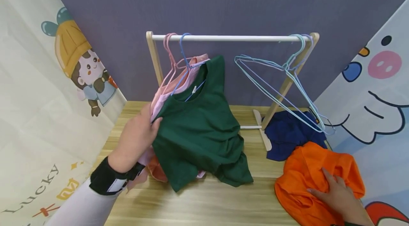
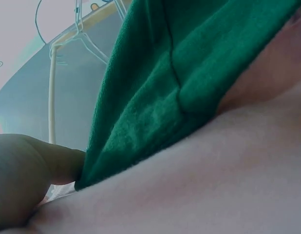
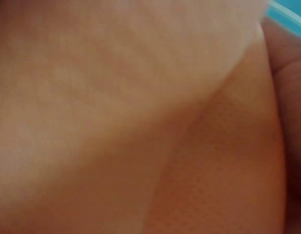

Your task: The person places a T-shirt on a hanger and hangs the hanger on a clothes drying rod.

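Observation:
A dark green shirt [image 1: 195,130] hangs on a blue hanger [image 1: 183,50] at the rack's left side. Behind it are pink garments [image 1: 156,103], one on a pink hanger [image 1: 169,48]. My left hand [image 1: 137,137] grips the left shoulder edge of the hung clothes, its thumb on the green cloth. In the left wrist view, the green fabric [image 2: 155,97] runs down between thumb and hand. Over a crumpled orange garment [image 1: 306,176] on the table, my right hand [image 1: 338,194] rests with fingers spread. Mostly blurred skin fills the right wrist view.
The rack has a white bar [image 1: 236,38] and wooden legs [image 1: 281,91]. Pale teal and lilac hangers [image 1: 289,71] without clothes hang at its right end. A navy garment [image 1: 287,130] lies on the wooden table [image 1: 204,204] under them. Printed curtains [image 1: 28,76] flank both sides.

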`<state>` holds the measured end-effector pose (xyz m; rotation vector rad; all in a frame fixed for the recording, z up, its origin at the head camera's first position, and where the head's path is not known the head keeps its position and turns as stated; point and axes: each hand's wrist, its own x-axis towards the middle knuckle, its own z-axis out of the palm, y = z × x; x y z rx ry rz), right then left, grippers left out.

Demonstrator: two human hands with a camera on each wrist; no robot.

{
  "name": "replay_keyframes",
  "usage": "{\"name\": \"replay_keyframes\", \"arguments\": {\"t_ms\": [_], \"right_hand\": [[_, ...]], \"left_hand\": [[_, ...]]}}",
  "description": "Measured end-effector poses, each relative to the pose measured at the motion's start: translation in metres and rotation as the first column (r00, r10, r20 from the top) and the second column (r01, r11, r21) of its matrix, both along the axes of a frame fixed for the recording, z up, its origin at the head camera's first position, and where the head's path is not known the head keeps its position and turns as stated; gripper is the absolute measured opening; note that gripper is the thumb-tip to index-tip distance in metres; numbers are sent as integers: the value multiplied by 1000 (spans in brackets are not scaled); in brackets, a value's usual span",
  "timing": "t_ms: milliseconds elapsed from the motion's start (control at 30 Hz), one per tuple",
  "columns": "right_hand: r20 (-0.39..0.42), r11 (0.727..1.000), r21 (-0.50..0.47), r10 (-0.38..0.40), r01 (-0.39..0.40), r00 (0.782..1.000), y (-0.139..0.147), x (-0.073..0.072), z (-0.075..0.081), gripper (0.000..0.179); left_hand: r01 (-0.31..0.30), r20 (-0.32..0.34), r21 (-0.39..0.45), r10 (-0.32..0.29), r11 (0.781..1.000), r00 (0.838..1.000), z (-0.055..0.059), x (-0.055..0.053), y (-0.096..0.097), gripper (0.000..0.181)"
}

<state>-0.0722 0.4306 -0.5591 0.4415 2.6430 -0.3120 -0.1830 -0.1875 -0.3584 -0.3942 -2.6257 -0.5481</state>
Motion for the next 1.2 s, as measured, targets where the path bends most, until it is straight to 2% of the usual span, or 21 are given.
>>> {"name": "replay_keyframes", "arguments": {"t_ms": [100, 300, 500, 633, 767, 867, 1033, 1200], "right_hand": [[9, 1000, -5, 12, -12, 1000, -4, 1, 4, 128], [52, 995, -74, 64, -60, 997, -11, 6, 10, 127], [55, 978, -141, 165, -156, 985, -28, 17, 11, 120], [8, 963, -147, 227, -224, 974, -53, 22, 16, 118], [-77, 947, -139, 282, -290, 957, -81, 23, 22, 115], [-148, 939, -104, 312, -328, 939, -102, 19, 22, 112], [-234, 916, 18, 394, -401, 889, -141, 1, 12, 111], [-280, 891, 44, 445, -452, 851, -177, -20, 5, 108]], "left_hand": [[-8, 18, 18, 8, 1000, 1000, 1, 0, -2, 34], [-36, 26, 28, 35, 999, 999, 1, -1, -6, 28], [-28, -17, 32, 29, 999, 999, 2, -2, -10, 22], [-31, -51, 28, 32, 999, 998, 4, -3, -15, 20], [-57, -45, 28, 58, 998, 997, 7, -2, -18, 21], [-75, -21, 31, 76, 997, 997, 9, -1, -20, 23], [-104, -14, 40, 104, 994, 994, 10, 0, -20, 29], [-121, 9, 64, 121, 991, 993, 8, 0, -20, 36]]}}
